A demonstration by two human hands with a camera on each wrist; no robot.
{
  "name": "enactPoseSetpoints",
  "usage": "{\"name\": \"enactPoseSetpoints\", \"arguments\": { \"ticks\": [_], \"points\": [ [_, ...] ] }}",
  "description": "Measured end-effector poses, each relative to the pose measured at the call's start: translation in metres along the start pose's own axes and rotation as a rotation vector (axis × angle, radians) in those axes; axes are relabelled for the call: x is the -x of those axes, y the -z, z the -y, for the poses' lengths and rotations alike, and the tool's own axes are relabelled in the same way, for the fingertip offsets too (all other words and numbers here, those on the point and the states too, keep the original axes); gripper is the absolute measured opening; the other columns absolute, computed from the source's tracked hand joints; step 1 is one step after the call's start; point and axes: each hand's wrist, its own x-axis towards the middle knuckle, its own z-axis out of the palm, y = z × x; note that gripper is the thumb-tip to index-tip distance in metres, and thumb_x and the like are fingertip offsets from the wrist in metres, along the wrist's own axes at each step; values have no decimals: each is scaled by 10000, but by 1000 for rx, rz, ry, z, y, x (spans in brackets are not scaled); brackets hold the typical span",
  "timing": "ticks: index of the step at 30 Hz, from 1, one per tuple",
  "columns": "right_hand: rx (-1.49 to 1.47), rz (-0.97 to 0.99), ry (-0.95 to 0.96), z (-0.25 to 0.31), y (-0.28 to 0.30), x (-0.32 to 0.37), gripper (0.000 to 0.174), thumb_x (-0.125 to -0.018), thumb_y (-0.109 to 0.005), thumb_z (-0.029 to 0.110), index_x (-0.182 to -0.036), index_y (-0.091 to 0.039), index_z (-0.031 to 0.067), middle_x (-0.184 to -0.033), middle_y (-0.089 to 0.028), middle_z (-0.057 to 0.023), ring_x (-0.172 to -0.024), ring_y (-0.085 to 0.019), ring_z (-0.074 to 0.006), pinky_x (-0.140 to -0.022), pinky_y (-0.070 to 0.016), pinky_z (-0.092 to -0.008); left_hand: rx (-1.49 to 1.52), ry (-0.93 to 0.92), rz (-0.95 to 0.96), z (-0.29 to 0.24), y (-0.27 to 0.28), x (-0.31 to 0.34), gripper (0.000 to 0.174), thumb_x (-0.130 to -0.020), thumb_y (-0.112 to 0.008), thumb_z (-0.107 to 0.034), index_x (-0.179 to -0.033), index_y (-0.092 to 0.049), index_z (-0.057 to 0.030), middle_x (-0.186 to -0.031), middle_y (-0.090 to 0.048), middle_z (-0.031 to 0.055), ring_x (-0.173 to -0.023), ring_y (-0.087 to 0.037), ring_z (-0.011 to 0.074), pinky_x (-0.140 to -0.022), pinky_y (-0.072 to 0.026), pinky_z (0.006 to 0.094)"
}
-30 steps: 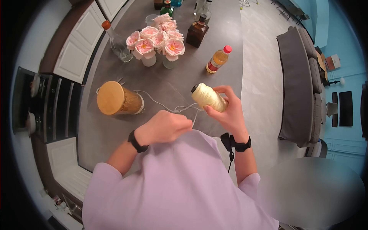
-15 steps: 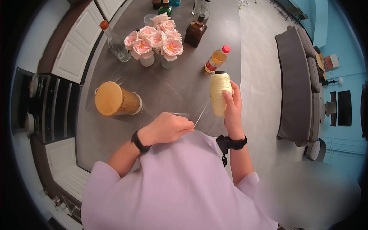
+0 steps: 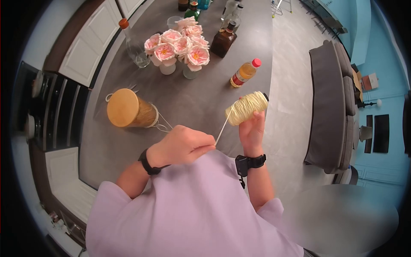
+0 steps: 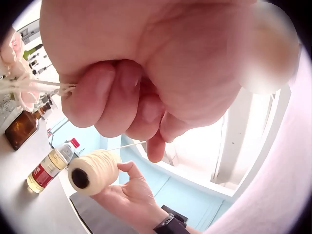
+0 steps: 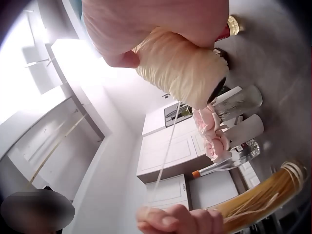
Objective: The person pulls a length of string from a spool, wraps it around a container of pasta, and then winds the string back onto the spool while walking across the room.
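The spool (image 3: 246, 109) lies clasped in the right grip (image 3: 252, 132), its strand (image 3: 222, 130) pinched by the left grip (image 3: 182, 146).

My right hand (image 3: 251, 132) has swung the pale yellow spool (image 3: 248, 108) from near upright to sideways, its dark end now pointing right, the strand (image 3: 221, 130) now crossing its visible side.
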Motion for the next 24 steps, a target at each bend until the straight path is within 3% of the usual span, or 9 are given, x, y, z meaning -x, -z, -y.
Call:
{"name": "enactPoseSetpoints", "arguments": {
  "ticks": [3,5,12,14,17,21,23,24],
  "points": [
    [15,69,90,-5,-7,6,668,-972,-646,213,-1590,-413,118,-1511,-568,-182,-1427,-535,-319,-1213,-438,-508,-52,-71,-8,-4,-12,0,126,-982,-728,-176,-903,-675,-93,-745,-635,88,-663,-637,323,-577,-494,430],
    [-27,40,115,-2,-20,12,676,-933,-607,91,-1566,-373,99,-1512,-541,-175,-1435,-521,-336,-1216,-430,-543,-59,-146,34,-2,-20,-1,137,-986,-716,-183,-897,-655,-99,-733,-620,74,-658,-639,308,-569,-495,436],
    [-104,48,23,0,-36,11,607,-988,-707,196,-1527,-447,94,-1529,-541,-143,-1443,-517,-297,-1254,-384,-511,-213,-80,94,27,-35,-5,66,-952,-732,-154,-927,-698,-103,-788,-644,56,-689,-664,311,-589,-526,414],
    [-12,87,30,-2,-33,14,593,-1012,-752,307,-1494,-487,86,-1546,-538,-116,-1441,-521,-268,-1243,-398,-492,-166,-33,57,34,-39,-4,57,-951,-728,-159,-942,-705,-108,-799,-655,67,-715,-680,322,-615,-541,429],
    [-66,95,-23,-4,-29,17,606,-1013,-766,336,-1488,-491,79,-1525,-556,-95,-1420,-544,-253,-1238,-404,-487,-166,1,-22,49,-45,-5,46,-951,-721,-158,-957,-717,-113,-831,-675,77,-736,-688,344,-656,-554,456],
    [-109,121,-169,-2,-27,30,638,-1006,-777,301,-1519,-473,74,-1464,-588,-89,-1398,-560,-239,-1211,-436,-466,-184,41,-44,64,-45,-11,76,-971,-702,-191,-987,-727,-121,-832,-701,102,-787,-710,381,-712,-567,499],
    [-24,127,-284,1,-24,37,662,-994,-788,252,-1544,-470,64,-1376,-635,-79,-1335,-610,-224,-1151,-494,-429,-146,225,-141,67,-35,-17,95,-988,-682,-196,-977,-714,-108,-859,-731,131,-831,-718,404,-724,-561,528],
    [-26,125,-289,4,-19,36,662,-994,-788,252,-1544,-470,64,-1376,-635,-79,-1335,-610,-224,-1151,-494,-429,-146,230,-140,69,-28,-21,95,-988,-682,-196,-977,-714,-108,-859,-731,131,-831,-718,404,-724,-561,528]
  ]
}}
